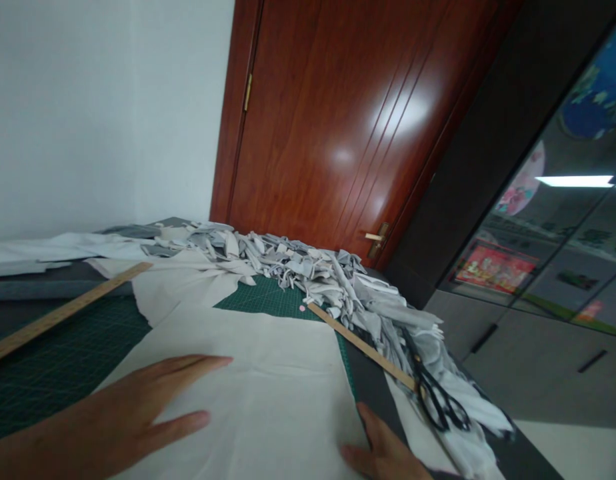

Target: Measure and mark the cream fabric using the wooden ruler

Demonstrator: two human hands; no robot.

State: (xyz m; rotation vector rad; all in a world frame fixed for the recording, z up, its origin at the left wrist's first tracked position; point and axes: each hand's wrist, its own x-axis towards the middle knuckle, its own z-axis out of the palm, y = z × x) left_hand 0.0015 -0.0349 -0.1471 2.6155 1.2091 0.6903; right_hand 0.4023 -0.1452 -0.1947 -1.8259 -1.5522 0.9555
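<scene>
A piece of off-white cloth lies spread flat in front of me with faint creases across it. My left hand rests over its left side, thumb and fingers stretched out and apart. At the cloth's lower right edge is my right hand, thumb and forefinger apart, the thumb on the cloth and the forefinger beside the edge; its lower part is cut off by the frame. Beneath the cloth is a green cutting mat with grid lines.
A wooden ruler lies at left, another wooden ruler at right. Black-handled scissors rest on grey and white cloth strips, heaped along the table's far and right sides. Behind stand a brown door and a glass-fronted cabinet.
</scene>
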